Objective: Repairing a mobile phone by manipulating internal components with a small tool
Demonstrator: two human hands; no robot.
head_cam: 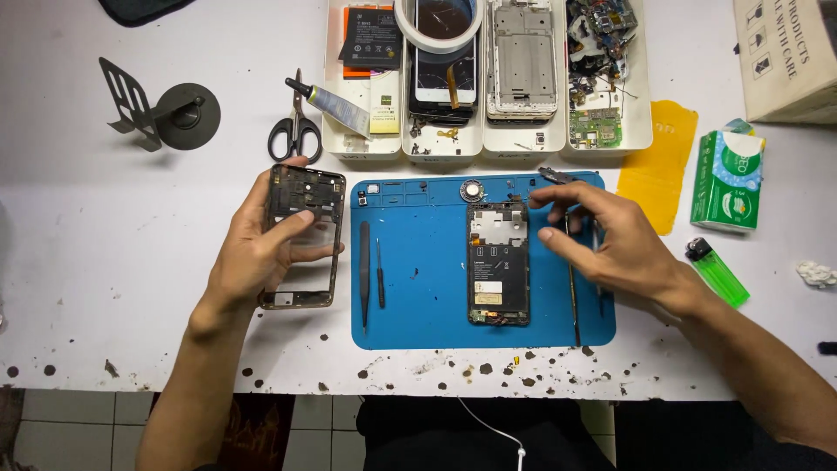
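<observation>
My left hand (257, 249) grips a black phone frame (302, 234), held off the left edge of the blue work mat (418, 314). An opened phone (498, 263) with its battery and board exposed lies on the mat's middle. My right hand (602, 240) hovers just right of that phone, its fingers pinching a small dark part (554, 175) near the mat's top edge. A long thin tool (573, 301) lies under that hand.
A black spudger (364, 272) and a small screwdriver (380, 274) lie on the mat's left. White trays (488, 139) of phone parts, a glue tube (333, 104) and scissors (295, 129) sit behind. A green lighter (717, 270), tissue pack (727, 180), yellow sheet (659, 166) and cardboard box (789, 54) stand right; a black stand (161, 113) left.
</observation>
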